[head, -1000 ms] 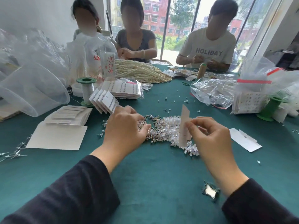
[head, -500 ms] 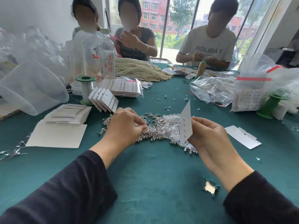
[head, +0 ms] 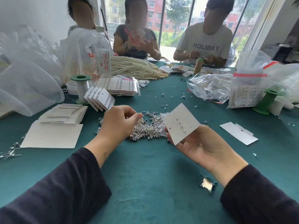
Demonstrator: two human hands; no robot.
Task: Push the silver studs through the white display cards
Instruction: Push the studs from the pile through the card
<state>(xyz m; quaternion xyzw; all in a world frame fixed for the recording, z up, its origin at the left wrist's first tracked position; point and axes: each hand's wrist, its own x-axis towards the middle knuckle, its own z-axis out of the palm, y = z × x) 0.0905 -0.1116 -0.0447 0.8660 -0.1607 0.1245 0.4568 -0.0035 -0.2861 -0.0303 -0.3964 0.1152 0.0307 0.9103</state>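
card (head: 181,125) turned face-up in right hand (head: 200,147); left hand (head: 119,125) pinches studs (head: 147,129).

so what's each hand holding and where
Right hand: white display card, by its lower edge. Left hand: pinching into the stud pile; held stud unclear.

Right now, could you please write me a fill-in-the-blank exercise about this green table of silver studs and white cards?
The right hand holds the white paper display card, which already carries some ____.
The left hand, palm facing ____, pinches at the heap of small silver metal studs.
Across the green table sit ____ other people.
Missing words: studs; down; three.
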